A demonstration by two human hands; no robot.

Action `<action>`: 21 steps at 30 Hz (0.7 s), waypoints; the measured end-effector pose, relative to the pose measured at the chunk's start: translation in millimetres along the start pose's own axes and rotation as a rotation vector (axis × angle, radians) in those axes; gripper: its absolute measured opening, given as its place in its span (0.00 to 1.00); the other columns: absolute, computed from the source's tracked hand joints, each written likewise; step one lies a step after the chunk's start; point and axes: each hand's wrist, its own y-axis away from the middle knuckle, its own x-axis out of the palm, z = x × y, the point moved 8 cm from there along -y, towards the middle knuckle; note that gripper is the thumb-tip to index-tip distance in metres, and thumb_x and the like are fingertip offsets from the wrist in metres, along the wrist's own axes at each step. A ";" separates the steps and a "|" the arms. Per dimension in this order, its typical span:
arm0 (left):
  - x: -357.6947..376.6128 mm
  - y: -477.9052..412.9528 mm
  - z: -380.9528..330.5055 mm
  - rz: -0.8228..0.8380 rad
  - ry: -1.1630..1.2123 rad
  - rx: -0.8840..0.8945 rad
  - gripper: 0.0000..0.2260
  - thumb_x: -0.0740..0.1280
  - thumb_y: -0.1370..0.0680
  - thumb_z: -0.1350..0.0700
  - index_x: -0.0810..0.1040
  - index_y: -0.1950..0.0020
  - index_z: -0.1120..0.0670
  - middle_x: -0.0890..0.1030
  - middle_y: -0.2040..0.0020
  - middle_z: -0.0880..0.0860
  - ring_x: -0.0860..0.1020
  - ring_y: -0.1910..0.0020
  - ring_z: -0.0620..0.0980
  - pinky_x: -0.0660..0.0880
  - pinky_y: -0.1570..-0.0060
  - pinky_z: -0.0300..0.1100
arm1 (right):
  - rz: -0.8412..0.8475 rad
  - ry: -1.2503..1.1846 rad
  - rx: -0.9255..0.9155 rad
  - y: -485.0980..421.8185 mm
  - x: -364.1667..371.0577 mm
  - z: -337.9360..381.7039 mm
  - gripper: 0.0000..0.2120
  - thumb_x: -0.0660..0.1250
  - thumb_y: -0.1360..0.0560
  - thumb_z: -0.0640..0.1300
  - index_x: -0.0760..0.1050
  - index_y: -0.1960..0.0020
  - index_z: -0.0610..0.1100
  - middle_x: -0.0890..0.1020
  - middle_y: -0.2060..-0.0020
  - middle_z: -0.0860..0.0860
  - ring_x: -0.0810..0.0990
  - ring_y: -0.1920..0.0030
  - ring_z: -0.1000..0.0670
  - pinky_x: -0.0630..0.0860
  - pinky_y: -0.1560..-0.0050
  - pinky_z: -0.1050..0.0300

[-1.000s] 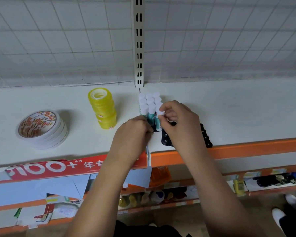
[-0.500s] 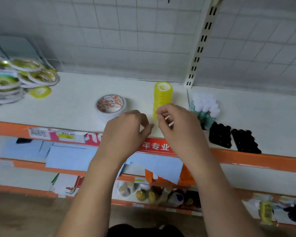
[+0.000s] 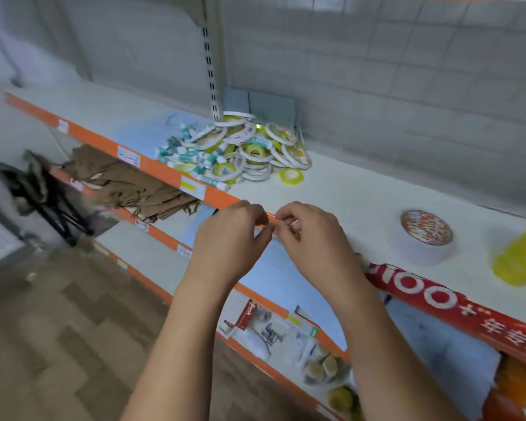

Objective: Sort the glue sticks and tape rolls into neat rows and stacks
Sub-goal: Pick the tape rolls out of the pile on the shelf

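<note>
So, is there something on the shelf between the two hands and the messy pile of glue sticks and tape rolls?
Nothing visible. The left hand and right hand hang at the shelf's front edge, and the white shelf between them and the pile is bare. One loose yellow roll lies beside the pile, off that path.

A stationery shop: long white retail shelves (image 3: 362,189) with orange price-strip edges (image 3: 152,165), a slotted upright (image 3: 210,71) on gridded backing, a red promotional banner (image 3: 456,308), heaped tape rolls (image 3: 255,147) and glue sticks (image 3: 189,153).
</note>
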 end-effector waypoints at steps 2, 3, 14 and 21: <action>-5.1 3.3 22.2 0.004 0.015 -0.016 0.08 0.63 0.20 0.47 0.79 0.49 0.48 0.78 0.53 0.46 0.77 0.54 0.47 0.76 0.60 0.44 | 0.023 -0.012 -0.012 -5.3 17.5 13.9 0.06 0.63 0.21 0.46 0.77 0.47 0.48 0.81 0.54 0.53 0.79 0.53 0.51 0.78 0.53 0.48; -6.9 4.1 32.2 0.004 0.022 -0.027 0.08 0.63 0.20 0.48 0.79 0.49 0.48 0.78 0.53 0.45 0.77 0.54 0.47 0.77 0.59 0.45 | 0.036 -0.010 -0.016 -7.6 25.1 18.8 0.07 0.63 0.21 0.46 0.77 0.46 0.47 0.81 0.54 0.53 0.79 0.53 0.51 0.78 0.53 0.48; -12.8 -39.0 109.1 -0.038 -0.035 -0.107 0.06 0.63 0.21 0.48 0.79 0.52 0.45 0.78 0.54 0.44 0.77 0.55 0.46 0.73 0.65 0.42 | 0.031 -0.028 0.004 -80.8 70.3 23.5 0.06 0.64 0.22 0.45 0.78 0.47 0.49 0.81 0.54 0.54 0.78 0.52 0.51 0.78 0.52 0.48; -11.8 -116.0 149.3 -0.059 -0.021 -0.101 0.07 0.62 0.21 0.48 0.79 0.52 0.46 0.78 0.53 0.44 0.77 0.53 0.46 0.74 0.62 0.44 | -0.005 -0.022 -0.026 -157.5 90.4 22.9 0.04 0.65 0.23 0.45 0.79 0.51 0.48 0.81 0.57 0.54 0.79 0.55 0.52 0.78 0.54 0.49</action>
